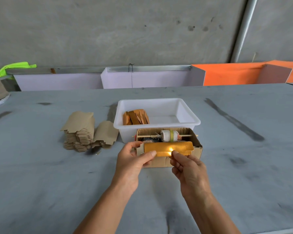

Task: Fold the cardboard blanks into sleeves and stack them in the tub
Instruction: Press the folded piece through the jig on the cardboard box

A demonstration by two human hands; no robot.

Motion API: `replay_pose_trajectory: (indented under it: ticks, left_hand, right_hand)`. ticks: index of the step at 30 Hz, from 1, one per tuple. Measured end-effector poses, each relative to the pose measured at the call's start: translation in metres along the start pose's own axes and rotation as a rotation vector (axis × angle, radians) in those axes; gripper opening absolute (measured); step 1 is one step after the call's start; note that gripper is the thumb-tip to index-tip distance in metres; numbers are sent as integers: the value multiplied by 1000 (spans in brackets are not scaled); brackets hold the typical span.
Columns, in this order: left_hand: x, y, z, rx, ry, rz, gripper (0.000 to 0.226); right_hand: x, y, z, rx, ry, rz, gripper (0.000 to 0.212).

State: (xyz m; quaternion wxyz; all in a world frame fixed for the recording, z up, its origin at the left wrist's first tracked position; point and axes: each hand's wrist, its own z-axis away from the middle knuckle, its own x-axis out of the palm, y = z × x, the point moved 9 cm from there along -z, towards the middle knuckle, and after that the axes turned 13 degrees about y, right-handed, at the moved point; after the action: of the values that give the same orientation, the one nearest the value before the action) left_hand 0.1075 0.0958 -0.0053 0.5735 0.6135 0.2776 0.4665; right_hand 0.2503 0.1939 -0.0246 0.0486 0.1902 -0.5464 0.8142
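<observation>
Cardboard blank (167, 148), gold and shiny on the face turned up, is held level between both hands just above the near edge of an open brown cardboard box (197, 152). A bright glint sits near its middle. The left hand (134, 162) grips the blank's left end, thumb pressed on the gold face and fingers curled behind the plain brown flap. The right hand (188, 168) pinches the near long edge close to the middle, thumb and forefinger closed on it.

Inside the box, a thin stick runs across from wall to wall and carries a white spool (169, 135) with a yellow band.

Just behind the box and touching it stands the white tub (189, 123). A small batch of folded sleeves (135, 117), orange-brown, leans in its left end; the rest of its floor is bare.

To the left of the tub, two uneven stacks of flat blanks (85, 130) lie brown side up on the grey, scuffed worktop (243, 166).

Along the far edge stand white and orange boards against a concrete wall.
</observation>
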Motion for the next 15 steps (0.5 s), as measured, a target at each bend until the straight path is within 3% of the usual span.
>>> replay_pose_trajectory:
  ticks: [10, 15]
  left_hand:
    - [2, -9, 2, 30, 62, -3, 18]
    - [3, -11, 0, 49, 89, -23, 20]
  right_hand:
    - [2, 15, -6, 49, 22, 20, 7]
    - [-1, 13, -14, 0, 23, 102, 16]
